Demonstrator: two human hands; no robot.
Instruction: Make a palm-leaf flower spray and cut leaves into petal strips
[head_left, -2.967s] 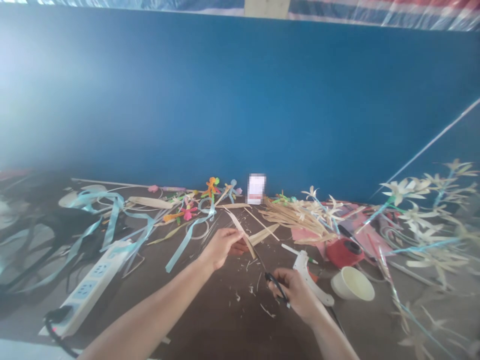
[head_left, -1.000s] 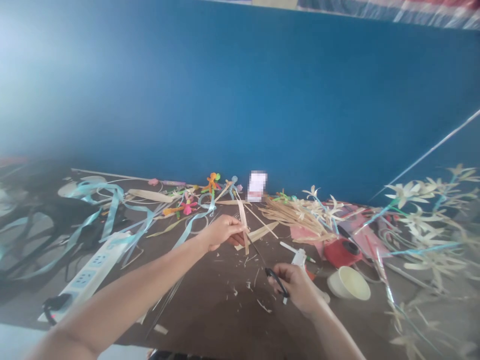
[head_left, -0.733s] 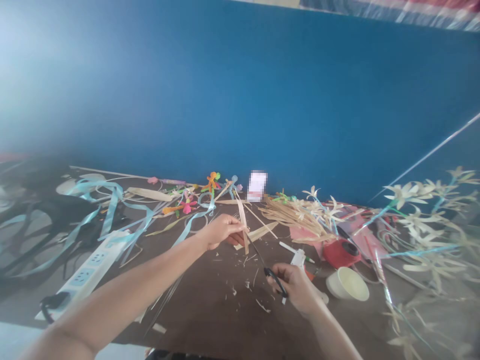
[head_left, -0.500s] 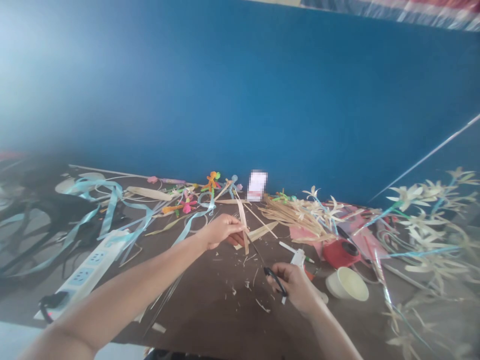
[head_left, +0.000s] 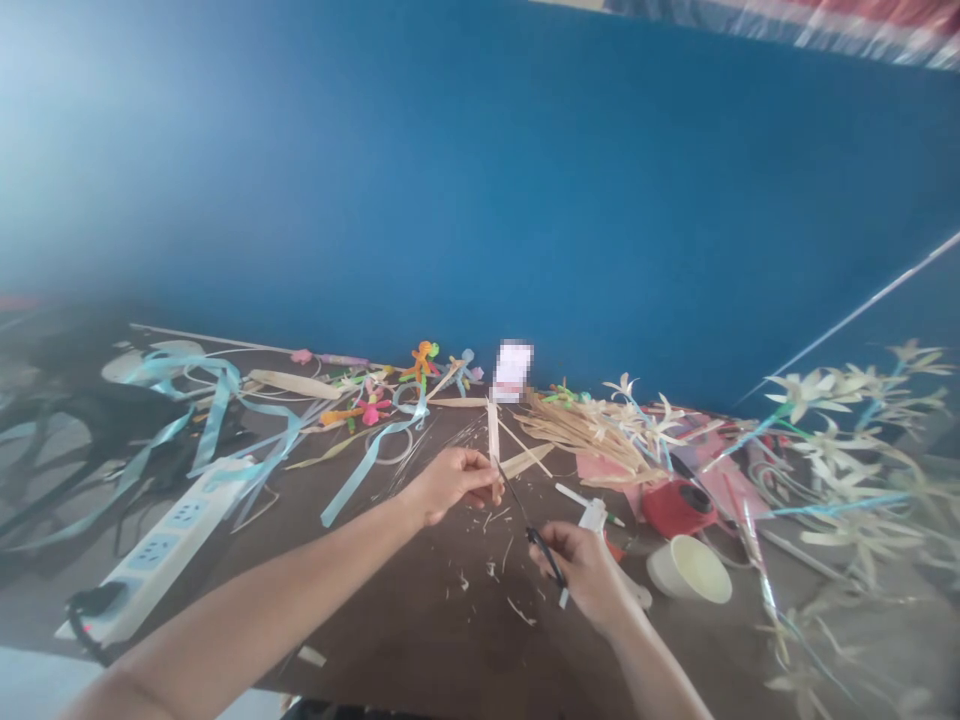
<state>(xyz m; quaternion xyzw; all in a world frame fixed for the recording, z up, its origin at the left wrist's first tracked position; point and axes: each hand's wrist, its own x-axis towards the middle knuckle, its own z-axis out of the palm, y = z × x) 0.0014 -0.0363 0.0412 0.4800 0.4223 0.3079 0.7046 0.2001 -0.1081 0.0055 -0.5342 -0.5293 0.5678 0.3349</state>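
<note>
My left hand point(head_left: 461, 483) pinches a pale dried-leaf strip point(head_left: 493, 430), which stands up away from me above the fingers. In my right hand point(head_left: 581, 565) are black-handled scissors point(head_left: 546, 555), gripped by the handles. Their thin dark blades point up and left, and the tips meet the strip close beside my left fingertips. Whether the blades are apart cannot be made out. Small pale scraps point(head_left: 491, 570) are scattered on the brown table point(head_left: 420, 640) beneath my hands. A bundle of dried strips point(head_left: 592, 435) lies beyond, to the right.
A white power strip point(head_left: 161, 555) and light-blue ribbon point(head_left: 217, 400) lie left. Colourful pipe-cleaner figures point(head_left: 421, 362) line the blue wall point(head_left: 480, 200). On the right are a white glue gun point(head_left: 592, 513), a red object point(head_left: 677, 507), a paper cup point(head_left: 690, 570) and pale flowers point(head_left: 817, 395).
The strip in my left hand has swung more upright, and its lower end no longer hangs below the fingers. My left hand is slightly lower; the scissors stay at the strip.
</note>
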